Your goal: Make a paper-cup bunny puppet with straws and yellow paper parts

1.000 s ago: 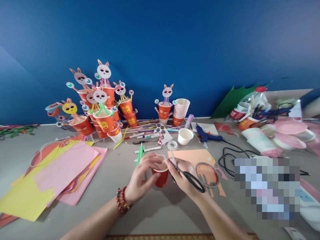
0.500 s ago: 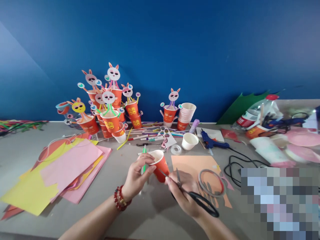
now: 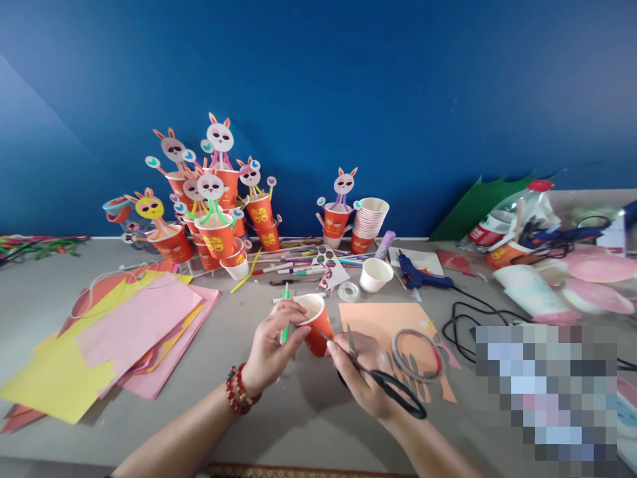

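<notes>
Currently, red paper cup (image 3: 320,320) sits between the two hands, above the near-middle of the grey bench (image 3: 318,431), tilted with its mouth leaning left. Left hand (image 3: 269,348) grips it at the mouth: fingers bent over the rim, thumb pressed along the outer wall, so the wall is pinched between them. Cup: white rolled rim, pale interior, orange-red outside; print on this side not legible.

Right hand (image 3: 365,368) is closed about black-handled scissors (image 3: 381,378). Blades parted; one points across the cup's lower wall, the other stands upright beside it (contact between blade and wall: cannot tell).

Just behind the left hand, green sticks (image 3: 285,295). Right of the cup, a peach sheet (image 3: 365,315) with a grey ring (image 3: 397,350) lying on it. Farther back: white cup (image 3: 377,283), upright; nested cup stack (image 3: 368,226); blue glue gun (image 3: 418,275). Far left, rabbit-faced cups (image 3: 217,240) and layered coloured paper (image 3: 144,318).
</notes>
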Demonstrator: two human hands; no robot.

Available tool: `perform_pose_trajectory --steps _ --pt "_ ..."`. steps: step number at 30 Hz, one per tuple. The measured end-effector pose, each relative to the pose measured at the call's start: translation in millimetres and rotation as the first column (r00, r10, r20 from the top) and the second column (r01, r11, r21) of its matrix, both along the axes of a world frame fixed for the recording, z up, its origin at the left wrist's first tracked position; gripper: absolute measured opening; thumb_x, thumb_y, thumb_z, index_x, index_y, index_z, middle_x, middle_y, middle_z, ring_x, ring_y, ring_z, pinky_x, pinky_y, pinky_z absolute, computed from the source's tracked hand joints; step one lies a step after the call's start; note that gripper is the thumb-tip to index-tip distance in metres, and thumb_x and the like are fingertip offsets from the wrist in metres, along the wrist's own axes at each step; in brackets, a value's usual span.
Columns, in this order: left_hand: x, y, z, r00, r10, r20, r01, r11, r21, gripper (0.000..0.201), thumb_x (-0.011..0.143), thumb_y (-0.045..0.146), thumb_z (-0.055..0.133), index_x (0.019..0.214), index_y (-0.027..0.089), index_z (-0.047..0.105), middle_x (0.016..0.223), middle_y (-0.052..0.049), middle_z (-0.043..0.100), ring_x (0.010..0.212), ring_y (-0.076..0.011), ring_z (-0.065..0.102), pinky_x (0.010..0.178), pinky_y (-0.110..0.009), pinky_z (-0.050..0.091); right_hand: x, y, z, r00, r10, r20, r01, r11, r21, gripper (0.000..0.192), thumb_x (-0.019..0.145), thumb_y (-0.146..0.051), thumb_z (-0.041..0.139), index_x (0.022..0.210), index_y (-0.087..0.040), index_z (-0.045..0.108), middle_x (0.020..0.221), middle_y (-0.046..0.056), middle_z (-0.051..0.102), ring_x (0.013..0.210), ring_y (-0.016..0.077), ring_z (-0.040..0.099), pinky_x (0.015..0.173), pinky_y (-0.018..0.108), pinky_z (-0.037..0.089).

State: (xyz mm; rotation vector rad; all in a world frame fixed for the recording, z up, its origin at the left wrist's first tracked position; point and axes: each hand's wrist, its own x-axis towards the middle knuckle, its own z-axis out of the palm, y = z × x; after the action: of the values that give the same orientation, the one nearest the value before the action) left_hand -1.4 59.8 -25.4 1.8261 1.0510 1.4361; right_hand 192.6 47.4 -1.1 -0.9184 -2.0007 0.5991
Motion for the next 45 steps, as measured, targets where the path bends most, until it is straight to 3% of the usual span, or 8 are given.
perform_pose_trajectory --steps 9,16,26,31,37,40,43,45 --pt "-1.3 -2.6 4.0 0.996 0.015 -0.090 -0.007 0.997 0.078 0.006 0.088 0.019 0.063 0.092 0.021 0.068 0.087 -0.007 0.071 0.096 -0.0240 0.063 0.093 -0.043 0.046 -0.8 0.4 -4.6 0.999 -0.010 0.053 0.007 0.998 0.056 0.033 0.097 -0.018 0.042 0.064 -0.022 0.039 0.055 -0.002 0.047 0.051 0.0144 0.050 0.054 0.028 0.037" --pt "0.7 -3.5 6.1 0.996 -0.004 -0.085 0.007 0.999 0.032 0.007 0.090 0.023 0.060 0.092 0.020 0.065 0.089 -0.008 0.070 0.092 -0.0228 0.063 0.089 -0.040 0.049 -0.3 2.5 -9.5 0.997 0.035 0.069 -0.046 0.986 0.162 0.022 0.093 -0.011 0.044 0.077 -0.022 0.054 0.068 0.003 0.064 0.071 0.0193 0.063 0.086 0.037 0.051" --pt "3.1 -2.1 1.1 0.992 0.040 -0.119 -0.036 0.999 0.038 0.007 0.088 0.020 0.063 0.091 0.022 0.069 0.084 -0.005 0.070 0.087 -0.0210 0.064 0.090 -0.038 0.048 -2.4 0.2 -8.9 0.996 -0.010 0.094 0.000 0.995 0.101 0.026 0.096 -0.016 0.041 0.074 -0.021 0.053 0.069 0.005 0.063 0.070 0.0196 0.062 0.072 0.032 0.049" --pt "1.0 -4.2 -0.1 0.969 0.115 -0.219 -0.066 0.974 0.216 0.016 0.084 0.014 0.066 0.094 0.027 0.070 0.084 -0.002 0.073 0.088 -0.0219 0.065 0.103 -0.047 0.039 -6.4 -6.0 -13.3 0.996 -0.047 -0.075 0.036 0.990 -0.138 0.033 0.100 -0.028 0.040 0.070 -0.021 0.055 0.062 0.002 0.059 0.062 0.0173 0.061 0.059 0.027 0.047" --pt "-2.0 -7.6 3.7 0.893 0.214 -0.396 -0.056 0.925 0.375 0.023 0.084 0.010 0.064 0.100 0.026 0.068 0.088 -0.003 0.075 0.093 -0.0222 0.064 0.106 -0.049 0.033 -12.6 -11.8 -28.5 0.930 -0.127 -0.344 -0.104 0.808 -0.580 0.047 0.100 -0.048 0.037 0.069 -0.019 0.057 0.053 -0.001 0.055 0.044 0.0121 0.052 0.038 0.020 0.038" --pt "-1.0 -7.6 4.8 0.906 0.208 -0.369 -0.068 0.931 0.359 0.021 0.084 0.008 0.063 0.097 0.024 0.065 0.087 -0.003 0.074 0.091 -0.0213 0.064 0.103 -0.048 0.037 -11.4 -9.5 -25.1 0.959 -0.075 -0.273 -0.074 0.866 -0.495 0.043 0.101 -0.043 0.037 0.072 -0.018 0.058 0.057 -0.001 0.056 0.051 0.0132 0.057 0.046 0.021 0.046" --pt "0.8 -6.8 6.2 0.936 0.164 -0.311 -0.070 0.954 0.290 0.016 0.086 0.008 0.062 0.094 0.022 0.063 0.086 -0.003 0.072 0.090 -0.0201 0.062 0.096 -0.044 0.043 -7.9 -3.6 -15.0 0.994 0.019 -0.111 -0.039 0.982 -0.186 0.036 0.101 -0.029 0.039 0.070 -0.020 0.056 0.063 0.000 0.058 0.066 0.0165 0.062 0.080 0.032 0.054" --pt "1.8 -6.4 7.7 0.948 0.136 -0.287 -0.063 0.966 0.249 0.014 0.086 0.008 0.062 0.092 0.021 0.062 0.085 -0.004 0.070 0.089 -0.0195 0.062 0.092 -0.041 0.046 -5.8 0.6 -9.0 0.998 0.050 -0.028 -0.050 0.999 0.002 0.033 0.099 -0.021 0.039 0.070 -0.021 0.053 0.062 0.000 0.057 0.064 0.0164 0.060 0.095 0.038 0.050"
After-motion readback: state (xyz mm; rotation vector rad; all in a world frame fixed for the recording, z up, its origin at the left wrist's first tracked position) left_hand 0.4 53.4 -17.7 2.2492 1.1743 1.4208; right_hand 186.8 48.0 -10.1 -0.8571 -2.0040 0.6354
